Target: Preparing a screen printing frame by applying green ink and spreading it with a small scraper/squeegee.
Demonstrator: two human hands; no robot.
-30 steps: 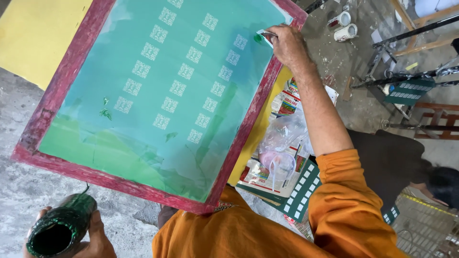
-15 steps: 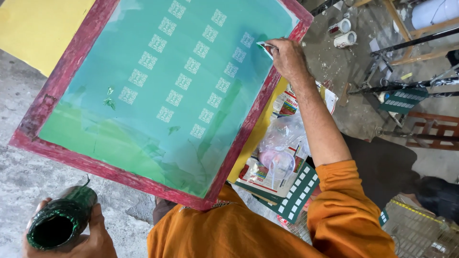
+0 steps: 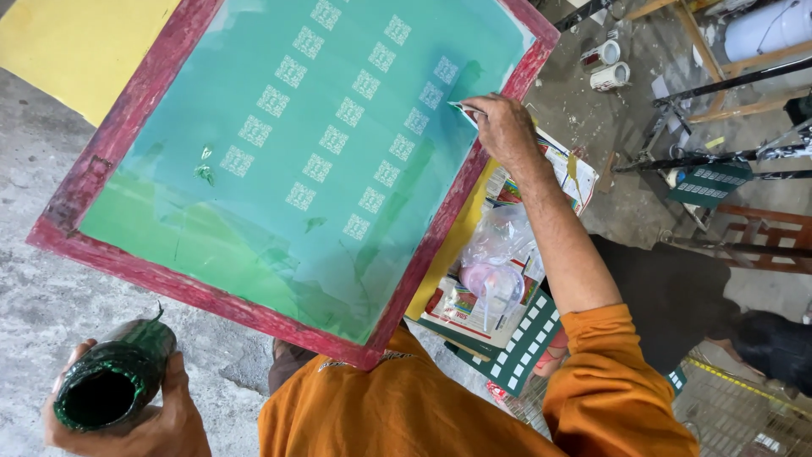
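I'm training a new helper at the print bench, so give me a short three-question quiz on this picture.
1. True or false: the left hand holds an open container stained with green ink.
2. What does the right hand touch? A) a white can on the floor B) the green mesh near the screen's red frame, with a small tool C) the yellow sheet
3. What pattern shows on the mesh?

Key: 1 true. 2 B. 3 Rows of small pale squares.

Orange long-sleeved shirt (sleeve pushed up), bare hands [image 3: 506,129]
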